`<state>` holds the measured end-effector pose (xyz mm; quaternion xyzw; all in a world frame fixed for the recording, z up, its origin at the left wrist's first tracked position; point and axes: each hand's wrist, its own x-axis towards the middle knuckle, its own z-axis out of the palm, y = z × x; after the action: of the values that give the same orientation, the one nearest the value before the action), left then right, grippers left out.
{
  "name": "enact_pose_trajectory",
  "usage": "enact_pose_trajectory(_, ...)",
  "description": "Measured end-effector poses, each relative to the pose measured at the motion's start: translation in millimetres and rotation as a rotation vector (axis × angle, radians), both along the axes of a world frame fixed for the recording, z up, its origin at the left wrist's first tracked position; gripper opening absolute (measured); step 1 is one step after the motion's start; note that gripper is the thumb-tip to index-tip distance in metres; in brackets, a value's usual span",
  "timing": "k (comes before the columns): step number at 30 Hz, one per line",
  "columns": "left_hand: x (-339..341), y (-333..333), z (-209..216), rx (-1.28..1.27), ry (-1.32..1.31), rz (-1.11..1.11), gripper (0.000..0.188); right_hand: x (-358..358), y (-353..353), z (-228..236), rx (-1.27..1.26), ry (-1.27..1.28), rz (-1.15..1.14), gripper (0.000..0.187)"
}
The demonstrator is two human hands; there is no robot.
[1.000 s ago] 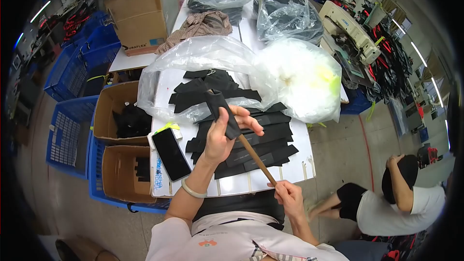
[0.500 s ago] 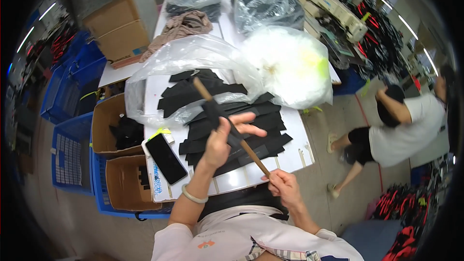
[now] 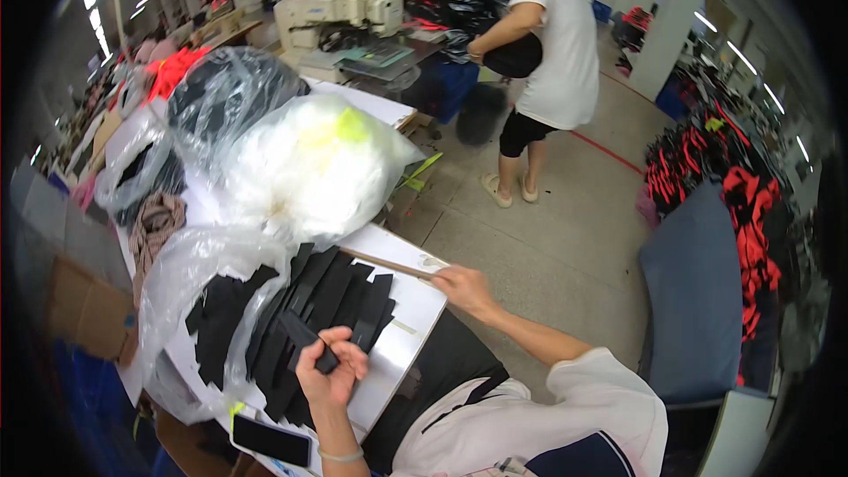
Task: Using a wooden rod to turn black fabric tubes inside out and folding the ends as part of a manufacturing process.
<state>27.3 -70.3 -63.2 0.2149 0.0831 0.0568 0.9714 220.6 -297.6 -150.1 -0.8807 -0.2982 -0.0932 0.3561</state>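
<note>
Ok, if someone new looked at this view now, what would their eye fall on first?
Probably the bulging white plastic bag with its yellow-green patch, on the table beyond the fanned black strips. Next, the hands: the left holds a black piece over the strips, the right a thin wooden stick at the table's edge. Beyond, a person in white stands on the floor.

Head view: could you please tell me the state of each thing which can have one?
Black fabric piece: held in the left hand, apart from the stick.
Stick: gripped near one end by the right hand.
Black strips: spread, overlapping.
Phone: lying flat, screen dark.
White bag: full, bulging.
Clear plastic bag: crumpled, loose.
Sewing machine: whether it runs, cannot tell.
</note>
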Motion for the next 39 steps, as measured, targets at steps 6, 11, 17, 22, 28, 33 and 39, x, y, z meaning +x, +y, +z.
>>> enact_pose_trajectory(6,-4.1,-9.6,-6.7,0.009,-0.087,-0.291,0.052,-0.8,39.8,23.0,-0.041,-0.157,0.018,0.018)
enact_pose_trajectory(11,3.3,-19.1,-9.8,0.205,-0.011,-0.582,0.052,-41.7,84.6,123.5,0.48,0.927,0.668,0.024)
enact_pose_trajectory(17,0.3,-32.3,17.4,0.633,0.24,-0.303,0.04,-31.0,116.4,110.4,0.503,0.788,0.659,0.018)
enact_pose_trajectory(22,1.8,-34.0,28.2,0.566,0.221,-0.313,0.04,-30.1,120.1,125.1,0.615,1.157,0.581,0.012)
enact_pose_trajectory(28,-11.3,-31.7,19.8,0.468,0.202,-0.207,0.033,-34.0,129.8,133.6,0.413,1.016,0.679,0.014)
enact_pose_trajectory(33,-13.6,-29.4,10.8,0.444,0.193,-0.185,0.033,-34.8,126.2,126.5,0.349,0.929,0.693,0.013)
enact_pose_trajectory(39,-15.0,-14.2,-2.5,1.895,0.365,0.792,0.058,-34.5,112.4,125.7,0.435,1.08,0.892,0.017)
